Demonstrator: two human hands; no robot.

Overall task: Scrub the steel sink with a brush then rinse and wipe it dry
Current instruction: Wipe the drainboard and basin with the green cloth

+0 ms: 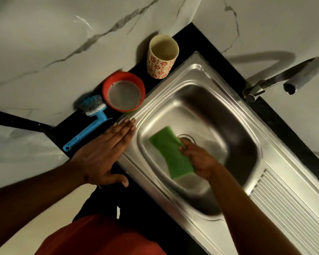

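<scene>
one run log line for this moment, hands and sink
stage: wiping basin | right hand: grips green cloth in sink | left hand: flat on sink rim | brush: idle on counter

White marble-look wall tiles with grey veins (pixel 66 34) rise behind my black stone tabletop (pixel 188 37), meeting in a corner just above it. More of the same veined white surface (pixel 22 144) spreads beside the tabletop's near end. The light is dim and warm, throwing soft shadows onto the wall.
</scene>
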